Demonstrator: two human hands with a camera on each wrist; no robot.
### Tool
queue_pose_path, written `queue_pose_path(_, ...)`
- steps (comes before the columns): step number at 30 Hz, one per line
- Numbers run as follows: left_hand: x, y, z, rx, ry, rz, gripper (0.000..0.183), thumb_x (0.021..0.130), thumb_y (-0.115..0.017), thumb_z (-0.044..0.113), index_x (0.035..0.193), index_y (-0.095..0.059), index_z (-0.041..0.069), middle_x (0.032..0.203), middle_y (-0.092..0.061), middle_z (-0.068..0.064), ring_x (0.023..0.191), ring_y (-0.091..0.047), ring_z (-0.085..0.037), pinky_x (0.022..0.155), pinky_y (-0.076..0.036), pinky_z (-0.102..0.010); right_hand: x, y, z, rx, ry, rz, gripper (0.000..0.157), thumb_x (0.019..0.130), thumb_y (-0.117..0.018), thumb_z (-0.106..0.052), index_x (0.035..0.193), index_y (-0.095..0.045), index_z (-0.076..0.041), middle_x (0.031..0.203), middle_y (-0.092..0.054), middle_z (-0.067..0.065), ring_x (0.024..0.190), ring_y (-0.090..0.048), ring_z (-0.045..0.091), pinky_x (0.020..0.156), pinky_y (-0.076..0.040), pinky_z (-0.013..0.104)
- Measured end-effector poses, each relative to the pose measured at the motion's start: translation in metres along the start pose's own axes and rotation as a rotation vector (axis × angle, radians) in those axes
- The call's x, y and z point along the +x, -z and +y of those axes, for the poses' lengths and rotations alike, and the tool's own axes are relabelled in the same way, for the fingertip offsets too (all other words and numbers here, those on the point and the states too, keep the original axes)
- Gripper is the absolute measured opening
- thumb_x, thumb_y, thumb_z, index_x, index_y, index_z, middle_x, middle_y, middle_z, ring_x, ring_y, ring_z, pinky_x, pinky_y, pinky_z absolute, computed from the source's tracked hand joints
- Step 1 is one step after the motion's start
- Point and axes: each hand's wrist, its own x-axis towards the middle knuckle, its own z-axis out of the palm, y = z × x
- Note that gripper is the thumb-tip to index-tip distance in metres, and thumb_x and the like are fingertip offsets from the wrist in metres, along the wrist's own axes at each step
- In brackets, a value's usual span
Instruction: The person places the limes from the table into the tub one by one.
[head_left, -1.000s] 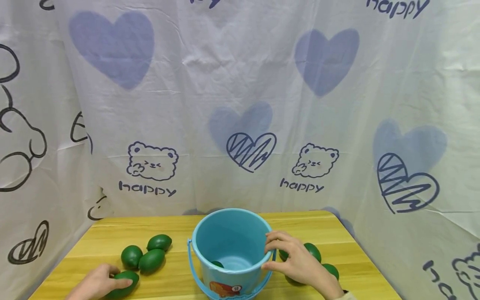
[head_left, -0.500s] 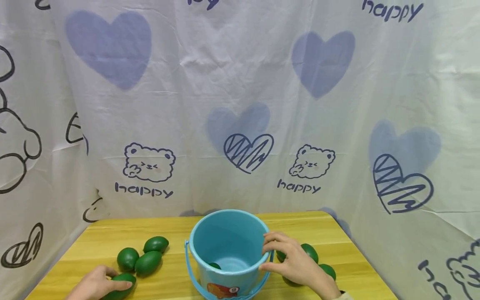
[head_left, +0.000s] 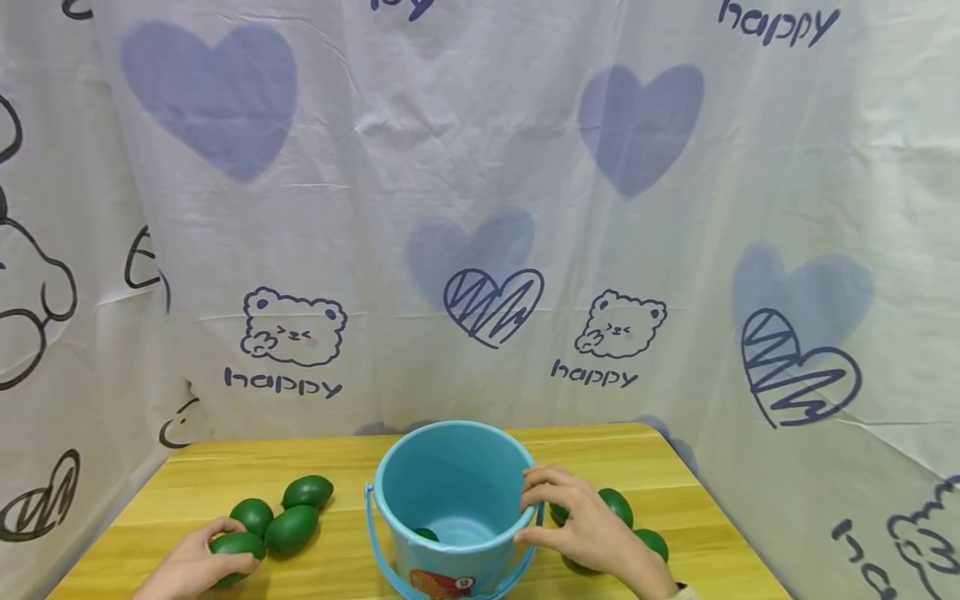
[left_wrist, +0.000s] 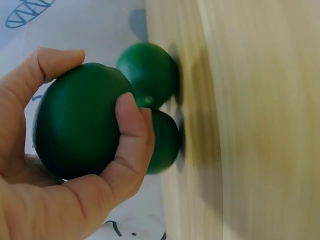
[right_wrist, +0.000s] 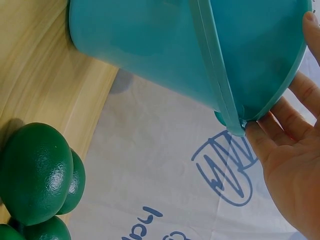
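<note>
My left hand (head_left: 193, 560) holds a dark green lime (head_left: 238, 546) between thumb and fingers. In the left wrist view this lime (left_wrist: 80, 120) is raised off the wooden table, with fingertips on both sides of it. Two other limes (left_wrist: 148, 72) show behind it. A light blue bucket (head_left: 442, 562) stands upright in the middle, its handle hanging down at the front. Inside, part of one lime (head_left: 426, 533) shows at the bottom. My right hand (head_left: 588, 521) grips the bucket's right rim, fingers along the edge (right_wrist: 285, 92).
Three limes (head_left: 292, 530) lie grouped left of the bucket on the wooden table (head_left: 360, 454). Several more limes (right_wrist: 37, 172) lie to its right, partly hidden behind my right hand in the head view. A white curtain (head_left: 375, 208) with hearts and bears hangs behind and at both sides.
My left hand has lifted the lime and brought it up closer to the left group. My right hand stays at the bucket's rim. The head view has shifted slightly.
</note>
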Motion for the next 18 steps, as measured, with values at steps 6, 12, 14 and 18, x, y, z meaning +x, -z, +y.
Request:
queue_pose_path(6,-0.004,-0.004,0.011,-0.116,-0.041,0.035,0.045,0.081,-0.077,0.014,0.119,-0.058,-0.001,0.113,-0.05,-0.027,0.085,-0.058,-0.026,0.073,-0.06,-0.041,-0.001,0.0,0.0,0.002,0.002,0.003,0.02,0.081,-0.077,-0.041,0.096,-0.068,-0.032,0.115,-0.063,-0.012,0.116,-0.06,0.024,0.095,-0.055,0.038)
queue_pose_path(12,-0.01,-0.01,0.02,-0.202,-0.045,0.059,0.035,0.082,-0.079,0.02,0.109,-0.066,0.002,0.101,-0.059,-0.015,0.081,-0.063,-0.022,0.074,-0.062,-0.041,-0.001,0.0,0.001,-0.009,-0.01,0.002,0.021,0.08,-0.076,-0.043,0.096,-0.067,-0.034,0.116,-0.063,-0.013,0.117,-0.059,0.02,0.096,-0.055,0.039)
queue_pose_path(14,-0.012,-0.012,0.023,-0.222,-0.067,0.056,0.034,0.083,-0.078,0.02,0.11,-0.067,0.001,0.103,-0.06,-0.015,0.082,-0.063,-0.022,0.074,-0.062,-0.042,-0.002,0.0,0.001,-0.011,-0.012,0.0,0.021,0.08,-0.076,-0.043,0.096,-0.067,-0.034,0.116,-0.063,-0.013,0.117,-0.059,0.018,0.096,-0.055,0.039)
queue_pose_path(18,-0.014,-0.016,0.03,-0.284,-0.069,0.08,0.039,0.082,-0.079,0.019,0.115,-0.068,0.003,0.114,-0.058,-0.018,0.086,-0.064,-0.024,0.076,-0.062,-0.043,-0.002,-0.001,0.001,-0.009,-0.011,-0.002,0.021,0.08,-0.076,-0.043,0.097,-0.068,-0.033,0.117,-0.063,-0.013,0.117,-0.059,0.018,0.095,-0.055,0.039)
